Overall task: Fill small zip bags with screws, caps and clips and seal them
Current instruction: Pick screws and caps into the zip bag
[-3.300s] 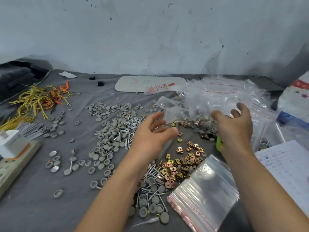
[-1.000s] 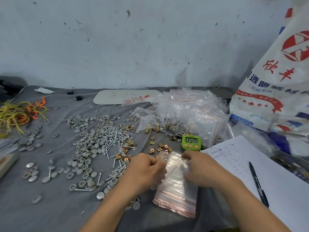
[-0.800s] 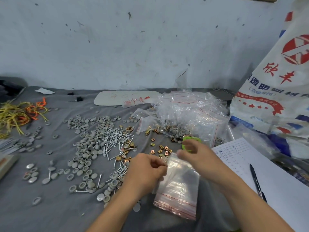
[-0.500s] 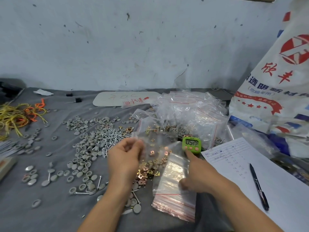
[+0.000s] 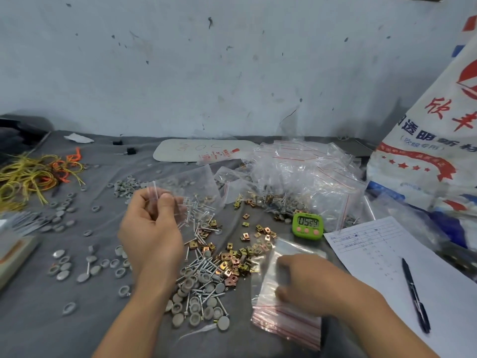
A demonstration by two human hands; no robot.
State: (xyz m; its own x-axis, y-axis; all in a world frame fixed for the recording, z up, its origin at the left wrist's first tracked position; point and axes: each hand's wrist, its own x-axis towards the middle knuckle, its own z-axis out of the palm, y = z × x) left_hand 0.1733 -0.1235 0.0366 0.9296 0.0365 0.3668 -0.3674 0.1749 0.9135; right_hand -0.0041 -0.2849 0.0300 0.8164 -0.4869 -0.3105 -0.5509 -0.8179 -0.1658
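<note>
From the head camera, my left hand (image 5: pixel 152 228) is raised over the grey cloth (image 5: pixel 51 326), thumb and fingertips pinching the mouth edge of one clear zip bag (image 5: pixel 192 186). The bag hangs out to the right of my fingers, and I can see nothing inside it. My right hand (image 5: pixel 309 285) lies on the stack of empty bags (image 5: pixel 284 324) at the near right, fingers bent down onto the top sheet. It is blurred, so I cannot tell whether it pinches a bag or only presses on it. The parts I need lie loose between and beyond my hands: screws (image 5: pixel 204 266) in a scatter, brass clips (image 5: pixel 233 264) just right of them, grey caps (image 5: pixel 196 306) nearer to me, and more caps spread to the left. At the far right, behind the green timer (image 5: pixel 307 226), sits a big heap of filled bags (image 5: pixel 304 177), so I judge a good many are done. This one has not been loaded or sealed yet, and with so many loose parts and so thick a stack, plenty remains. A tally sheet (image 5: pixel 374 254) and pen (image 5: pixel 415 295) lie to the right.
</note>
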